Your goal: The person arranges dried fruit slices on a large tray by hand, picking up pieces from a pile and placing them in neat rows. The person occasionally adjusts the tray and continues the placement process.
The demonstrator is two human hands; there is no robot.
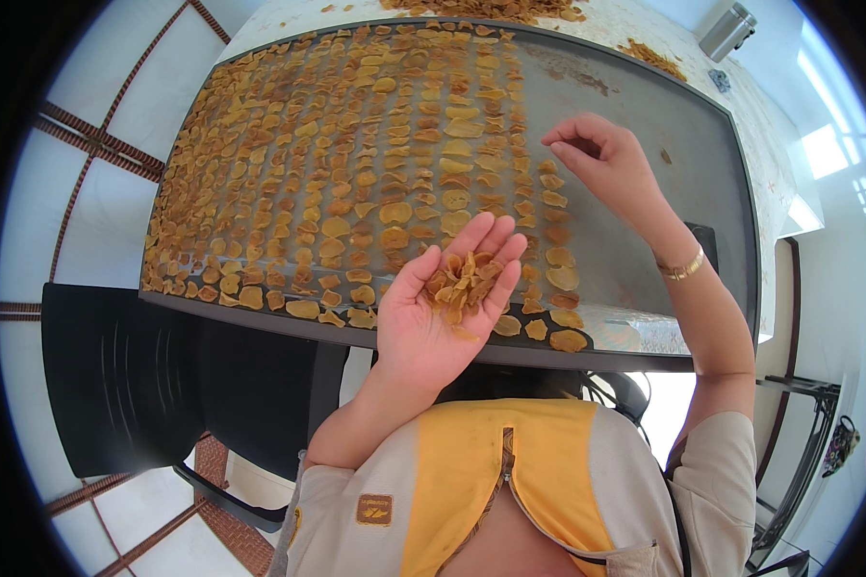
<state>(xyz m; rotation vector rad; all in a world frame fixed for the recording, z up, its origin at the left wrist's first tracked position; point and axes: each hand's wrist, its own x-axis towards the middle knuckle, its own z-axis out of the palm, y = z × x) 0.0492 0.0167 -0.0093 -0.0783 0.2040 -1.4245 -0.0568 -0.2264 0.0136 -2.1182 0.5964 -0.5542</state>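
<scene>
My left hand [433, 317] is palm up and cupped around a small heap of thin, curled, yellow-brown dried slices [465, 285]. It is above the near part of a grey tabletop [642, 238] with a dark rim. Long rows of similar dried slices [339, 187] cover the left and middle of that top. My right hand [602, 155] hovers by the upper end of the rightmost, shorter row [559, 238]. Its thumb and forefinger are pinched together, and no slice shows between them. A gold-coloured band circles the right wrist.
A larger pile of slices [491, 9] lies on a pale patterned surface beyond the far edge, with a smaller heap [653, 58] to its right. A metal flask [727, 32] stands at the back right. Black chairs [123, 382] are at the near left.
</scene>
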